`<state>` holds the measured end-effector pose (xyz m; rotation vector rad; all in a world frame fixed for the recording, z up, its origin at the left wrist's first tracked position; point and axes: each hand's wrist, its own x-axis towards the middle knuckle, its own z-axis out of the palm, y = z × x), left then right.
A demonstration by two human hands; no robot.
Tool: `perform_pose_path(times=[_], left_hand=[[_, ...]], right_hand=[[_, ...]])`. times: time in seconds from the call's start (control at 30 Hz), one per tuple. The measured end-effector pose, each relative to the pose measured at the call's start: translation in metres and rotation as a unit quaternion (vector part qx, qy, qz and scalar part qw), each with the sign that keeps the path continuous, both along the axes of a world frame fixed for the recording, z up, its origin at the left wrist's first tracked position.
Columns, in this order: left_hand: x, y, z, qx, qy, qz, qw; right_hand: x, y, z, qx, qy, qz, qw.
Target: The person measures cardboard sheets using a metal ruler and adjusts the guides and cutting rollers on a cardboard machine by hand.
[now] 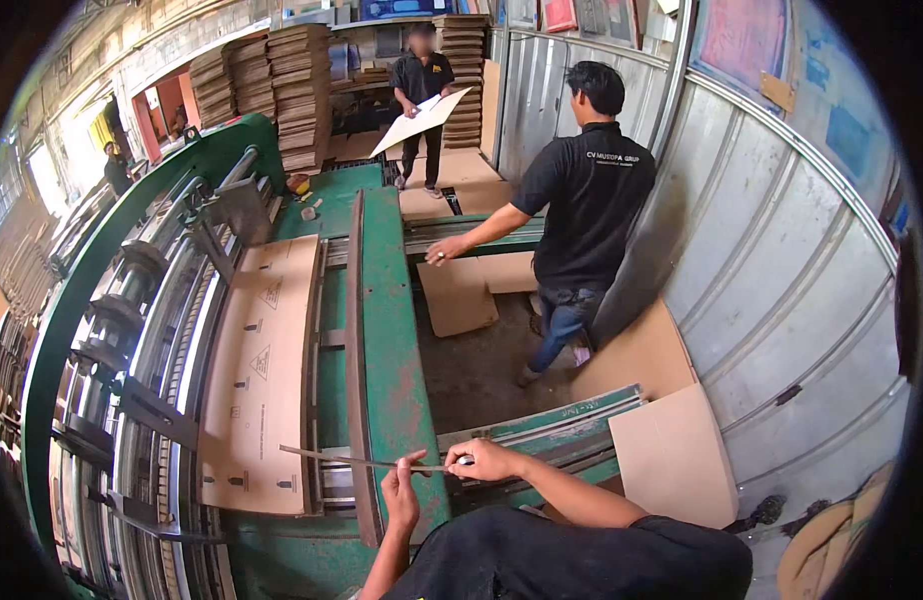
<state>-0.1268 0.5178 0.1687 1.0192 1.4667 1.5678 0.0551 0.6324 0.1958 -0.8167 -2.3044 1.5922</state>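
A long, thin dark strip (332, 456) lies across the air in front of me, its far end over a printed cardboard sheet (267, 380). The near end is in my right hand (485, 460), whose fingers are closed around it. A small pale, shiny spot shows at those fingers; I cannot make out what it is. My left hand (401, 495) is raised beside the strip with fingers stretched upward, touching it near the middle. Beneath both hands runs the green machine frame (397, 330). The printed sheet rests flat against the machine's rollers (132, 290).
One co-worker (592, 200) stands by the corrugated metal wall (782, 250), an arm stretched over the machine. Farther back, another person (422, 85) holds a pale board (420, 122). Cardboard sheets (675, 455) lean at right. Stacked cardboard (300, 95) stands behind.
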Motion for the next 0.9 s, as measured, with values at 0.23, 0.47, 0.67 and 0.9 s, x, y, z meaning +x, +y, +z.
perform_pose_path(times=[0.23, 0.47, 0.67, 0.9], left_hand=[[-0.034, -0.008, 0.015, 0.014, -0.06, 0.069, 0.996], [-0.034, -0.005, 0.029, 0.077, -0.127, 0.029, 0.988], [-0.018, -0.008, -0.001, -0.012, -0.174, -0.013, 0.985], [-0.001, -0.002, -0.013, -0.056, -0.187, -0.039, 0.98]], right_hand=[[0.03, 0.018, 0.01, -0.151, -0.056, 0.063, 0.985], [0.047, 0.038, -0.01, -0.198, 0.036, -0.017, 0.979], [0.053, 0.057, -0.013, -0.229, 0.128, -0.111, 0.959], [0.063, 0.07, -0.014, -0.239, 0.18, -0.174, 0.938]])
